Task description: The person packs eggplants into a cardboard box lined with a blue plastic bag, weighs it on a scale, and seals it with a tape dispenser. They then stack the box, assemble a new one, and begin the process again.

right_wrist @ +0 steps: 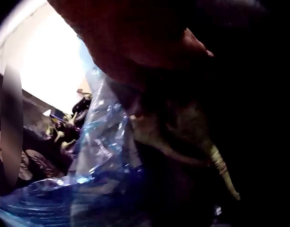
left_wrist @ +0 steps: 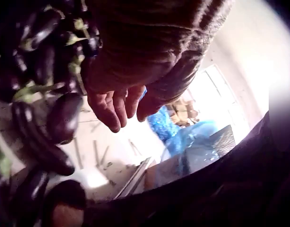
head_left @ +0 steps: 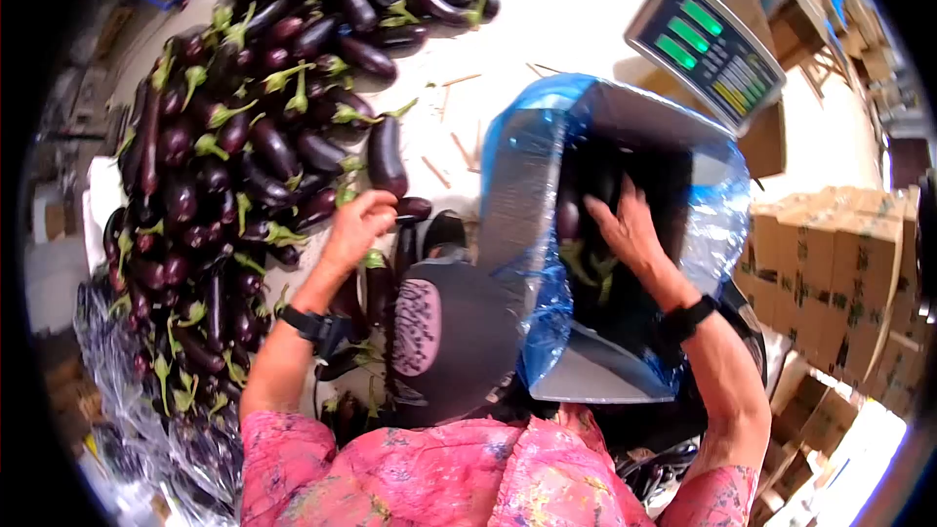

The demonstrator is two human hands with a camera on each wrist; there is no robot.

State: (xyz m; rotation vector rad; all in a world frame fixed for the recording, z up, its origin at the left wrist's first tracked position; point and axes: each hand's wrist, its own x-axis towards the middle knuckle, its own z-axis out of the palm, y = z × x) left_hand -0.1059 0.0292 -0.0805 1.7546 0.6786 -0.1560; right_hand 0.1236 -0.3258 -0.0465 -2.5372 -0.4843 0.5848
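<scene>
My left hand (head_left: pixel 363 224) hovers at the right edge of a big heap of eggplants (head_left: pixel 268 151), close below a single eggplant (head_left: pixel 387 158). Its fingers hang loosely bent with nothing between them, as the left wrist view shows. Inside a carton (head_left: pixel 519 205) lined with blue plastic film (head_left: pixel 717 234), my right hand (head_left: pixel 632 234) reaches down with thumb and fingers spread over dark eggplants (head_left: pixel 569 215). In the right wrist view, a green eggplant stem (right_wrist: pixel 223 172) shows beneath the palm; the fingertips are lost in shadow.
A scale display (head_left: pixel 705 49) with green digits stands behind the carton. Stacked cardboard boxes (head_left: pixel 825 273) rise at the right. Clear plastic wrap (head_left: pixel 146 410) lies at the lower left, and a dark stool-like surface (head_left: pixel 468 332) with a pink patch sits left of the carton.
</scene>
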